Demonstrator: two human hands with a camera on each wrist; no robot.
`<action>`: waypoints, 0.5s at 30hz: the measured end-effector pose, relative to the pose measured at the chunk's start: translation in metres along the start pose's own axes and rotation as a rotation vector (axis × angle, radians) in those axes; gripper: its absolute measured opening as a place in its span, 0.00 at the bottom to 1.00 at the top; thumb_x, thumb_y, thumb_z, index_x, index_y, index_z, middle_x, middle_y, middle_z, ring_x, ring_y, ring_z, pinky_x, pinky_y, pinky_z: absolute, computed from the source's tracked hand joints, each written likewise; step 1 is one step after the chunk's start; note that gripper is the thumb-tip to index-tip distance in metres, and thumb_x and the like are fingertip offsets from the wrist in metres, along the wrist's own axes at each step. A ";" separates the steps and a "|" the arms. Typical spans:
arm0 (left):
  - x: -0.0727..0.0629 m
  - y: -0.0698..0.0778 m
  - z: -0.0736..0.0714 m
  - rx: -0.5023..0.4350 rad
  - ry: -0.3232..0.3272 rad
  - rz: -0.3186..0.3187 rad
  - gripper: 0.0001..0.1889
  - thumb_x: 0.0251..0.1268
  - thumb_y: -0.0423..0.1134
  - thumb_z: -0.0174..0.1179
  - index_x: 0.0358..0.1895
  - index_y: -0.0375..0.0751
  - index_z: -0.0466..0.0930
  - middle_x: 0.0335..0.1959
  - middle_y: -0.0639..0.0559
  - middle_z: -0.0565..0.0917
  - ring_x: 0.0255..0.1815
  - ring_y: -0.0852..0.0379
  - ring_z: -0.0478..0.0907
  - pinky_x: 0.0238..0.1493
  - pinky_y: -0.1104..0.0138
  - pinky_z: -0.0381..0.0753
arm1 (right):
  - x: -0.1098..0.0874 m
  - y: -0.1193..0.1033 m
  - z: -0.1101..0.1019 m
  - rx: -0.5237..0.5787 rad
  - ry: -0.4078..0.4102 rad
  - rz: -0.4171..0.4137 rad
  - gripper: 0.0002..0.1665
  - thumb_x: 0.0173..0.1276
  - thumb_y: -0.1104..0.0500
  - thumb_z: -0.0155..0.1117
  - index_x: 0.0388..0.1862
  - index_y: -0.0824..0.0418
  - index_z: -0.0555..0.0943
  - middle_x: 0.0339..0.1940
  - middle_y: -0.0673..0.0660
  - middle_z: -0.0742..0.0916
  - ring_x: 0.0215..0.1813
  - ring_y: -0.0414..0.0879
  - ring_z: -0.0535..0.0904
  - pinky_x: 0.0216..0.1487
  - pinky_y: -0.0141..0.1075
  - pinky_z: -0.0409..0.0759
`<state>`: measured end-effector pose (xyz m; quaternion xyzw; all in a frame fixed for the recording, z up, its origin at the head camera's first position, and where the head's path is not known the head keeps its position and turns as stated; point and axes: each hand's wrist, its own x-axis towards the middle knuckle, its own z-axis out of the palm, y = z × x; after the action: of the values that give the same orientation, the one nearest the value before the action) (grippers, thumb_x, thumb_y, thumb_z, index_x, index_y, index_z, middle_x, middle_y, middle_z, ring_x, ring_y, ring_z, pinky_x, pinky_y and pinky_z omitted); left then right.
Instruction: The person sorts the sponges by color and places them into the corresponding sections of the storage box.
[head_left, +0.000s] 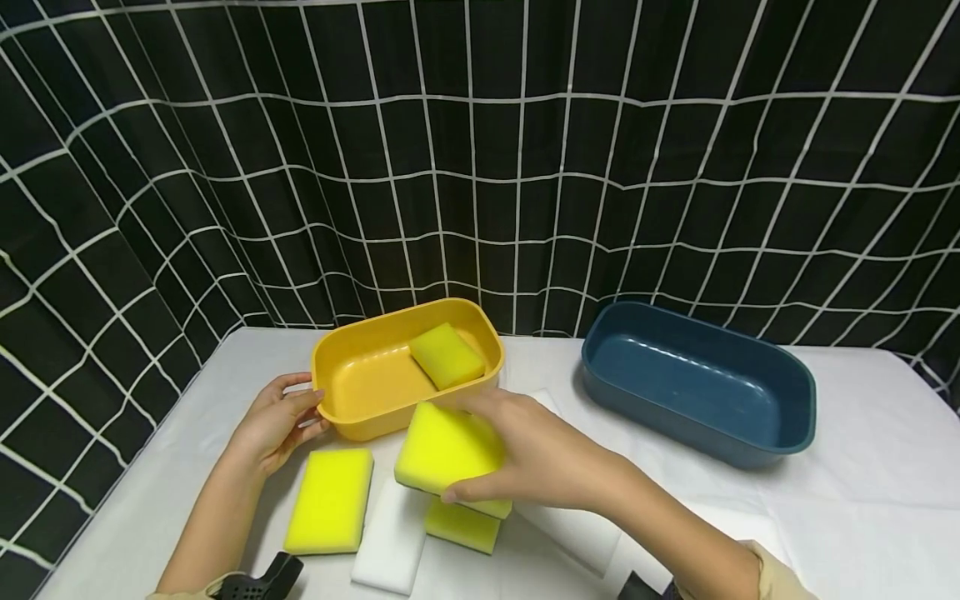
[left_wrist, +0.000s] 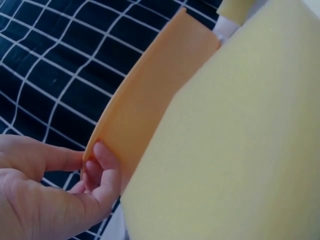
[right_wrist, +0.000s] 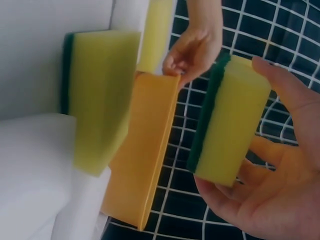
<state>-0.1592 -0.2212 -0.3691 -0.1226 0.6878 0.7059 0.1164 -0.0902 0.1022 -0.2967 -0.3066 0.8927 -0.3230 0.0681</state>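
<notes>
My right hand (head_left: 525, 454) grips a yellow sponge (head_left: 442, 446) in front of the yellow plastic basin (head_left: 360, 425). In the right wrist view this sponge (right_wrist: 235, 120) shows a green scouring layer, with the thumb on one end and fingers on the other. With its thumb over the rim, my left hand (head_left: 277, 421) pinches the basin's left end; the left wrist view shows the fingers (left_wrist: 106, 175) at that rim. One more sponge (head_left: 447, 357) lies inside the basin, toward its right end. On the table, another sponge (head_left: 330, 502) lies nearest my left forearm.
A dark blue basin (head_left: 697, 387) stands at the right. White foam blocks (head_left: 392, 533) lie along the front of the white-covered table (head_left: 862, 483). A smaller-looking yellow sponge (head_left: 463, 527) is partly hidden under the held one. Behind hangs a black curtain (head_left: 495, 167) with a white grid.
</notes>
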 end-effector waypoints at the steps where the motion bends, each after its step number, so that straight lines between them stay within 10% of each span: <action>1: 0.000 0.000 0.000 0.001 0.001 0.000 0.33 0.83 0.30 0.52 0.81 0.32 0.46 0.53 0.41 0.74 0.34 0.60 0.80 0.39 0.72 0.90 | 0.003 0.000 0.000 0.001 0.006 0.002 0.47 0.58 0.45 0.85 0.75 0.54 0.76 0.64 0.52 0.84 0.54 0.46 0.78 0.56 0.42 0.80; 15: 0.000 0.001 0.000 0.002 0.002 -0.003 0.32 0.83 0.30 0.52 0.81 0.32 0.47 0.54 0.40 0.73 0.35 0.60 0.80 0.39 0.71 0.90 | 0.036 0.001 0.001 -0.008 0.063 0.019 0.48 0.59 0.47 0.84 0.74 0.62 0.76 0.60 0.56 0.86 0.51 0.46 0.78 0.50 0.35 0.80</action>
<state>-0.1593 -0.2208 -0.3684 -0.1242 0.6886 0.7048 0.1167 -0.1187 0.0807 -0.2953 -0.2881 0.8985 -0.3285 0.0417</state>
